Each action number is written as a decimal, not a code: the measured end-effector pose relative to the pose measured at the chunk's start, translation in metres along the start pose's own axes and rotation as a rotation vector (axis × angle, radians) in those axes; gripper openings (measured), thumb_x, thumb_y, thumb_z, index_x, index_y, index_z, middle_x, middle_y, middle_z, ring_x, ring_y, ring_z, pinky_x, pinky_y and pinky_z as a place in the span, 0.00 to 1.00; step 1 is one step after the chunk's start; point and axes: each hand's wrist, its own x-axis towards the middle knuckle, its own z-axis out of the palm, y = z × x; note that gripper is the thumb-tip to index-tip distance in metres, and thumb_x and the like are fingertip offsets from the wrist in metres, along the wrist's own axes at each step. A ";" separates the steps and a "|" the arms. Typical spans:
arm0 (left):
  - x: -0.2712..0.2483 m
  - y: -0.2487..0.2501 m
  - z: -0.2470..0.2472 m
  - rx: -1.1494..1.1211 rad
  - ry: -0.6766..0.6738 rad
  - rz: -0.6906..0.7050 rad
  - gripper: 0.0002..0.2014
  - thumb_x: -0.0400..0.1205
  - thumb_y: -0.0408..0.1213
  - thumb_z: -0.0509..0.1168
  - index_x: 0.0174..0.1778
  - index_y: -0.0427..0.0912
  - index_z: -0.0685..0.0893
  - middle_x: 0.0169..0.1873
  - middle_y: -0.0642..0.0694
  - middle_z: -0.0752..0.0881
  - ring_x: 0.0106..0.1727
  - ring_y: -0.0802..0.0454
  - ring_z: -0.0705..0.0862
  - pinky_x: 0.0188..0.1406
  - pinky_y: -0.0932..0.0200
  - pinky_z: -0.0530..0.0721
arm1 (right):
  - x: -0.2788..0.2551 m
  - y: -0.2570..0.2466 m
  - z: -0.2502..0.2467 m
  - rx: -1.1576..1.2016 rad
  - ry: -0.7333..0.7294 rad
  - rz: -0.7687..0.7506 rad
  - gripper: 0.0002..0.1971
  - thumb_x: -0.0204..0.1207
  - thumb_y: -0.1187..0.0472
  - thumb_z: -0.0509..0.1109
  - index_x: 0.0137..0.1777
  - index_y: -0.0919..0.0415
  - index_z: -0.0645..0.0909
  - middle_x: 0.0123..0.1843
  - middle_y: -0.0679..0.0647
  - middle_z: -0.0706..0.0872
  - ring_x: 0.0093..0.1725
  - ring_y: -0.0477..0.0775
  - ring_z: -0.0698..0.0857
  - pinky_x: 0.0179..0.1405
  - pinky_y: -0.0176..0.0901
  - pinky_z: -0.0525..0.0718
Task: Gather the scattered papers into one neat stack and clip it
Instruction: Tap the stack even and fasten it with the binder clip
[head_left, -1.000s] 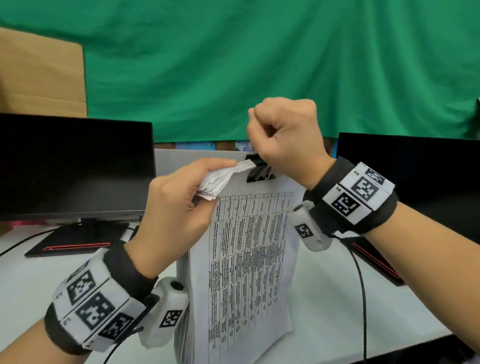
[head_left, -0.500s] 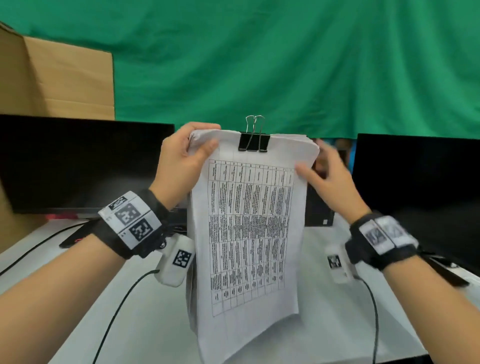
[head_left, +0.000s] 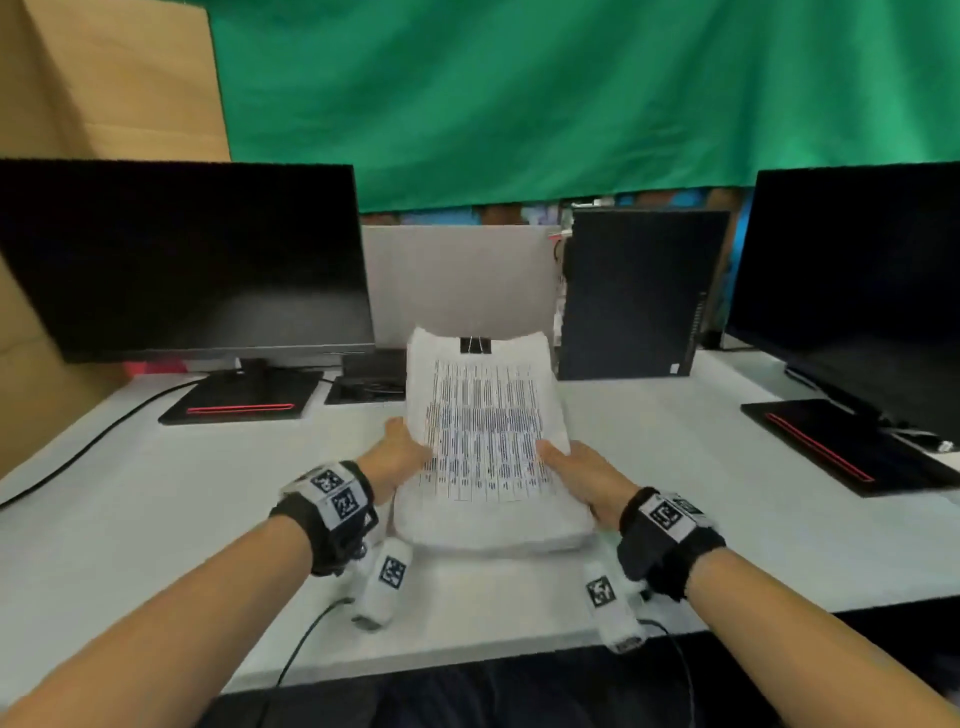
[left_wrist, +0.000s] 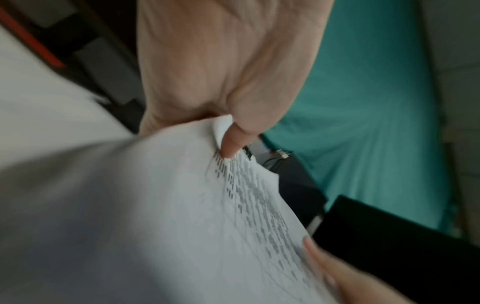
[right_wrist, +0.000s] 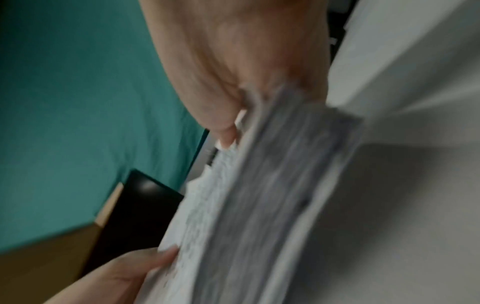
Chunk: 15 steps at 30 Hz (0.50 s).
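A thick stack of printed papers (head_left: 485, 441) is held tilted over the white desk (head_left: 156, 509), its near end low and its far end raised. A black binder clip (head_left: 475, 345) bites the middle of the far edge. My left hand (head_left: 400, 452) grips the stack's left edge, thumb on the top sheet. My right hand (head_left: 576, 470) grips the right edge the same way. The left wrist view shows my left thumb (left_wrist: 230, 144) pressed on the printed page (left_wrist: 182, 205). In the right wrist view my right hand pinches the blurred stack edge (right_wrist: 275, 174).
A dark monitor (head_left: 182, 260) stands at the left and another (head_left: 852, 291) at the right. A black computer tower (head_left: 639, 291) stands behind the stack's right side. A grey partition (head_left: 457, 275) and green cloth lie behind. Cables trail off the desk's front edge.
The clipped stack has come down from upright at chest height to a low tilt over the desk. Both hands slid from its top corners to its side edges.
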 end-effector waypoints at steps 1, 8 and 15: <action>0.001 -0.014 0.010 0.080 0.028 -0.019 0.31 0.82 0.30 0.62 0.79 0.33 0.55 0.69 0.35 0.76 0.67 0.36 0.79 0.67 0.42 0.79 | 0.005 0.000 0.003 -0.134 -0.033 0.045 0.49 0.69 0.27 0.69 0.80 0.63 0.67 0.76 0.57 0.78 0.71 0.58 0.80 0.72 0.50 0.78; 0.022 -0.044 0.015 0.113 0.001 -0.050 0.19 0.85 0.31 0.55 0.72 0.31 0.62 0.69 0.33 0.73 0.67 0.37 0.76 0.68 0.41 0.77 | 0.013 -0.008 0.006 -0.469 -0.038 0.125 0.32 0.84 0.50 0.66 0.78 0.72 0.63 0.72 0.64 0.78 0.68 0.62 0.81 0.69 0.50 0.79; 0.002 -0.030 -0.004 -0.260 -0.234 -0.050 0.18 0.83 0.29 0.60 0.69 0.30 0.76 0.62 0.35 0.84 0.62 0.38 0.83 0.63 0.45 0.81 | 0.013 -0.011 -0.018 -0.588 -0.098 0.151 0.43 0.78 0.35 0.64 0.82 0.67 0.63 0.78 0.59 0.74 0.72 0.62 0.79 0.75 0.52 0.75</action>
